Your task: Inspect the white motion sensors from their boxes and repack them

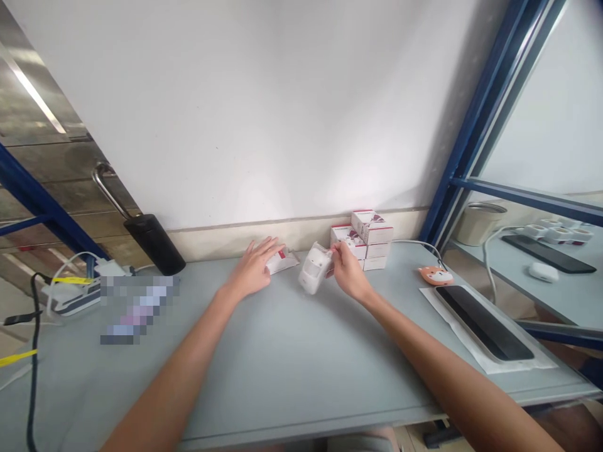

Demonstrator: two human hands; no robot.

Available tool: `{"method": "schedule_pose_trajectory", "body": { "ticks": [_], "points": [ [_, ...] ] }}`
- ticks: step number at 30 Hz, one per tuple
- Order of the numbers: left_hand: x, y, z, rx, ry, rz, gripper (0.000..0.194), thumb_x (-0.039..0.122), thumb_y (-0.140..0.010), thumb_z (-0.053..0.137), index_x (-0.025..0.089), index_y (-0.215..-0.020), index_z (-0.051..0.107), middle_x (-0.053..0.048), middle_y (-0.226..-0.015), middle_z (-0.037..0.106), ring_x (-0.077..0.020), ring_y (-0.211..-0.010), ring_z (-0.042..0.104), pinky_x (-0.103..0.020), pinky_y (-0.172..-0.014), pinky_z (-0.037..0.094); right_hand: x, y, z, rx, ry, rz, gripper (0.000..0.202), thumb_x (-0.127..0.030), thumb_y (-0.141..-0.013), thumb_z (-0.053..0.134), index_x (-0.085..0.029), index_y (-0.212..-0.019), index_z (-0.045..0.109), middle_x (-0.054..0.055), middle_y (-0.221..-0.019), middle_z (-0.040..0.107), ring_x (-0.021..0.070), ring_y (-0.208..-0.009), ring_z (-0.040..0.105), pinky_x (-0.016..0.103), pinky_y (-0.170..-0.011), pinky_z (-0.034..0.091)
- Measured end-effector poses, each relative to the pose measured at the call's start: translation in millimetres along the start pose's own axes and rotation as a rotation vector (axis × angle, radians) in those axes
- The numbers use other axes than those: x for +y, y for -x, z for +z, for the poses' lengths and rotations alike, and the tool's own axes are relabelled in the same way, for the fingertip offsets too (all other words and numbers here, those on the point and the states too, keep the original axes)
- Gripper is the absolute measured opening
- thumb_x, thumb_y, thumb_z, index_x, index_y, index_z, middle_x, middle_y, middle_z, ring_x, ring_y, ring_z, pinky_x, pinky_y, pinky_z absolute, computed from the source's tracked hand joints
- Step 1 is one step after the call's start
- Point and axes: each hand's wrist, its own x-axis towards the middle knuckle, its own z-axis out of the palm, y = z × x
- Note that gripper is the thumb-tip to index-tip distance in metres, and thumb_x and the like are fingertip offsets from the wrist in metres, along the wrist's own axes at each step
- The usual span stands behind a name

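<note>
My right hand [347,271] pinches the edge of a white motion sensor [313,270], which seems to be in a clear plastic wrap. The sensor is tilted just above the grey desk. To its left, my left hand [254,269] has its fingers stretched out over a flattish white box [283,262] with a red mark, touching it from above. My fingers cover part of that box. Right behind my right hand, several white boxes with red edges [374,227] are stacked against the wall.
On the left stand a black cylinder with a metal handle [154,243] and a white power strip [78,295] with cables. A blurred patch [139,307] lies beside them. At right are an orange animal-shaped item [436,275] and a phone [483,321] on a white sheet.
</note>
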Motion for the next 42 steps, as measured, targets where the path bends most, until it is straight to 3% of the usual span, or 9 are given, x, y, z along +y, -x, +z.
{"method": "schedule_pose_trajectory", "body": {
  "ticks": [4, 6, 8, 15, 24, 27, 33, 37, 42],
  "points": [
    [52.2, 16.1, 19.9, 0.187, 0.579, -0.211, 0.040, 0.030, -0.099, 0.056, 0.026, -0.138, 0.062, -0.011, -0.144, 0.065, -0.0281, -0.136, 0.060, -0.049, -0.118, 0.047, -9.1, 3.3, 5.3, 0.024, -0.146, 0.052, 0.035, -0.060, -0.104, 0.039, -0.026, -0.102, 0.044, 0.002, -0.088, 0.064, 0.0196, -0.067, 0.067, 0.039, -0.062, 0.064],
    [76.5, 28.4, 31.7, 0.063, 1.000, -0.421, 0.051, 0.046, -0.101, 0.060, 0.027, -0.148, 0.052, -0.012, -0.139, 0.068, -0.0277, -0.124, 0.066, -0.044, -0.102, 0.056, -15.7, 7.9, 9.3, 0.033, -0.225, 0.109, 0.037, -0.062, -0.103, 0.043, -0.026, -0.104, 0.046, 0.002, -0.087, 0.065, 0.0196, -0.067, 0.067, 0.039, -0.063, 0.063],
    [90.7, 39.3, 37.9, -0.090, 1.310, -0.536, 0.053, 0.053, -0.099, 0.064, 0.023, -0.143, 0.056, -0.014, -0.136, 0.068, -0.0263, -0.109, 0.070, -0.041, -0.093, 0.057, -22.8, 13.7, 12.6, 0.038, -0.254, 0.157, 0.039, -0.064, -0.103, 0.045, -0.026, -0.109, 0.051, 0.001, -0.085, 0.065, 0.0192, -0.068, 0.066, 0.039, -0.067, 0.062],
    [97.7, 51.2, 28.8, -0.197, 1.847, -0.645, 0.036, 0.043, -0.095, 0.075, 0.020, -0.122, 0.069, -0.008, -0.108, 0.070, -0.0183, -0.083, 0.066, -0.035, -0.081, 0.051, -41.7, 23.9, 11.7, -0.137, -0.156, 0.087, 0.045, -0.067, -0.103, 0.047, -0.028, -0.119, 0.064, 0.003, -0.092, 0.069, 0.0210, -0.079, 0.065, 0.034, -0.071, 0.058],
    [102.1, 50.9, 34.2, -0.271, 1.937, -0.644, 0.033, 0.039, -0.096, 0.075, 0.018, -0.122, 0.072, -0.010, -0.109, 0.072, -0.0225, -0.096, 0.069, -0.038, -0.091, 0.050, -43.2, 17.6, 1.8, 0.014, -0.042, 0.036, 0.038, -0.058, -0.103, 0.057, -0.024, -0.096, 0.070, 0.002, -0.083, 0.067, 0.0178, -0.074, 0.059, 0.027, -0.063, 0.048],
    [101.7, 48.9, 33.9, -0.265, 1.929, -0.689, 0.041, 0.047, -0.095, 0.075, 0.017, -0.122, 0.072, -0.011, -0.113, 0.071, -0.0234, -0.096, 0.069, -0.038, -0.090, 0.050, -38.9, 17.1, -0.1, 0.018, 0.008, 0.013, 0.038, -0.056, -0.104, 0.056, -0.023, -0.096, 0.071, 0.001, -0.083, 0.068, 0.0167, -0.073, 0.059, 0.027, -0.064, 0.047],
    [97.7, 46.2, 35.4, -0.275, 2.030, -0.838, 0.050, 0.056, -0.100, 0.062, 0.012, -0.122, 0.073, -0.015, -0.115, 0.073, -0.0262, -0.096, 0.072, -0.037, -0.089, 0.052, -42.8, 16.5, -6.9, 0.088, 0.234, -0.215, 0.036, -0.048, -0.107, 0.054, -0.022, -0.090, 0.071, 0.002, -0.081, 0.069, 0.0159, -0.069, 0.056, 0.030, -0.065, 0.044],
    [93.9, 45.4, 36.6, -0.230, 2.061, -0.890, 0.040, 0.047, -0.100, 0.067, 0.011, -0.117, 0.073, -0.014, -0.110, 0.074, -0.0239, -0.089, 0.073, -0.035, -0.083, 0.054, -47.1, 16.0, -8.5, 0.140, 0.212, -0.307, 0.036, -0.045, -0.107, 0.055, -0.021, -0.083, 0.067, 0.001, -0.074, 0.064, 0.0151, -0.066, 0.055, 0.029, -0.064, 0.046],
    [93.8, 44.5, 34.7, -0.235, 2.066, -0.844, 0.038, 0.045, -0.101, 0.066, 0.012, -0.118, 0.073, -0.015, -0.113, 0.075, -0.0260, -0.093, 0.075, -0.035, -0.085, 0.057, -51.6, 17.7, -5.0, 0.133, 0.097, -0.278, 0.034, -0.049, -0.106, 0.056, -0.021, -0.090, 0.069, 0.001, -0.078, 0.065, 0.0147, -0.064, 0.059, 0.028, -0.058, 0.049]
  ]
}}
